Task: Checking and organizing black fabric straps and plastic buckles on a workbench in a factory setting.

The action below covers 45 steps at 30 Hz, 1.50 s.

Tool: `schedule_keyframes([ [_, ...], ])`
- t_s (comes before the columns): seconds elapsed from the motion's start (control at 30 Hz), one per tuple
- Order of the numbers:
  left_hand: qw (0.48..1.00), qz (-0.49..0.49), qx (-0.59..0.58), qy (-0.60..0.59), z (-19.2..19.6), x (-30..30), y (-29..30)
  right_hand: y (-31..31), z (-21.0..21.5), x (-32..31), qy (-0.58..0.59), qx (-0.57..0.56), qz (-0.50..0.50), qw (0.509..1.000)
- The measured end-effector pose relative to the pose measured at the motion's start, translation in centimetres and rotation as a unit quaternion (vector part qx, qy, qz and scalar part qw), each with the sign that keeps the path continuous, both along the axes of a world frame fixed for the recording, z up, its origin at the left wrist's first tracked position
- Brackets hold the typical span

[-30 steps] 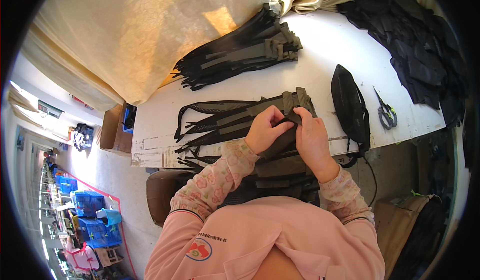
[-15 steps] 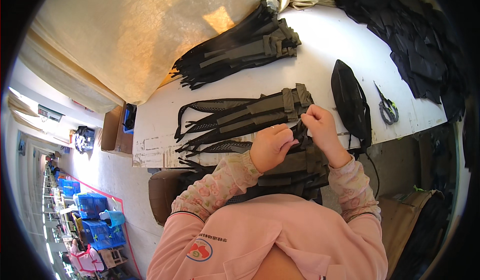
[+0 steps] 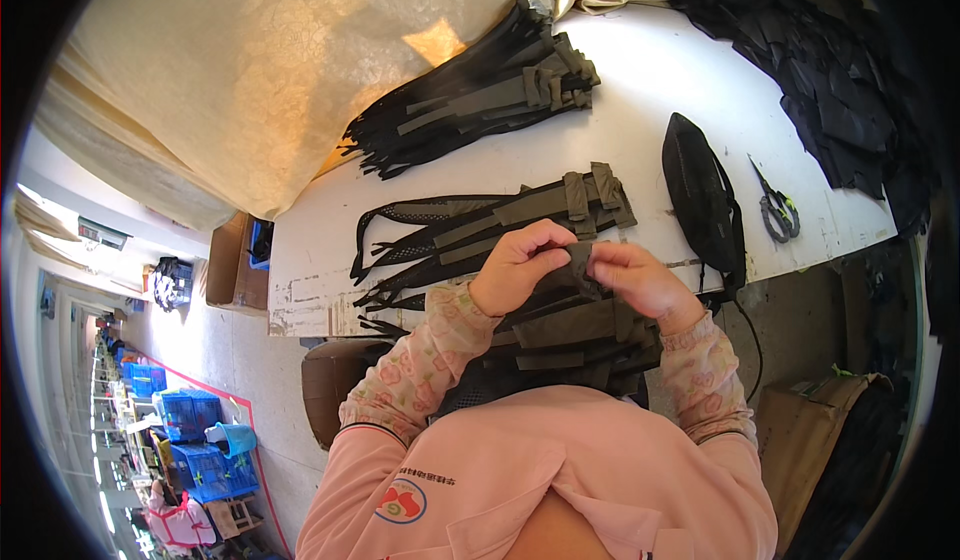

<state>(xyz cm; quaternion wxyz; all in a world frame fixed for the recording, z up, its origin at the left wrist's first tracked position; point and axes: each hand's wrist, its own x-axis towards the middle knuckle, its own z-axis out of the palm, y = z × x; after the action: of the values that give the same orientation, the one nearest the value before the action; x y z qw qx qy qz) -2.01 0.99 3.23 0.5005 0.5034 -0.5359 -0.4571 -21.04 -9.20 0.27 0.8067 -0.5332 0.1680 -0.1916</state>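
Over the table's near edge, my left hand [image 3: 522, 268] pinches the end of a dark grey-green fabric strap [image 3: 580, 260] between thumb and fingers. My right hand [image 3: 640, 278] has its fingers closed at the other side of this strap end, slightly blurred. Below both hands, more dark straps [image 3: 560, 342] lie across my lap. Just beyond the hands, a row of similar straps [image 3: 525, 215] with black mesh parts and folded ends rests on the white table [image 3: 640, 90].
A larger strap bundle [image 3: 480, 95] lies farther back beside a cream curtain [image 3: 230, 70]. To the right are a long black mesh-sided pouch [image 3: 700, 195], scissors [image 3: 775, 205] and a heap of black fabric pieces [image 3: 830, 100]. Cardboard boxes [image 3: 815, 430] stand below the table.
My left hand has moved up and left, and my right hand has come slightly down with its fingers turned toward the left. The strap end now shows between them.
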Motion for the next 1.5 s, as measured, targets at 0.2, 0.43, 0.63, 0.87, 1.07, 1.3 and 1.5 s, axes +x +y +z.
schedule_keyframes([
  [0.2, 0.998, 0.003, -0.069, -0.006, -0.8, 0.0, -0.2, 2.4, 0.5, 0.5, -0.095, 0.203, 0.076, 0.972],
  [0.43, 0.998, -0.052, -0.042, 0.009, 0.1, 0.0, -0.2, 1.9, -1.3, 0.7, 0.029, 0.000, -0.089, 0.996],
  [0.63, 0.996, -0.012, 0.080, -0.022, -0.8, 0.2, -0.8, 2.3, 0.4, 0.5, 0.013, -0.058, -0.159, 0.985],
  [0.87, 0.964, 0.021, 0.209, 0.164, 0.4, -0.8, -0.9, 1.5, -0.1, -0.1, 0.060, -0.186, -0.109, 0.975],
  [1.07, 0.957, -0.027, 0.248, 0.150, -1.2, -0.2, -1.1, 0.6, -0.2, -1.3, 0.054, -0.094, -0.063, 0.992],
  [1.3, 0.796, 0.190, -0.100, -0.566, -10.0, 4.8, -3.3, 0.6, -0.6, -6.4, 0.377, -0.531, 0.057, 0.757],
  [1.5, 0.818, 0.198, -0.059, -0.536, -11.9, 7.3, -4.2, -0.4, 1.1, -4.0, 0.339, -0.481, -0.107, 0.801],
])
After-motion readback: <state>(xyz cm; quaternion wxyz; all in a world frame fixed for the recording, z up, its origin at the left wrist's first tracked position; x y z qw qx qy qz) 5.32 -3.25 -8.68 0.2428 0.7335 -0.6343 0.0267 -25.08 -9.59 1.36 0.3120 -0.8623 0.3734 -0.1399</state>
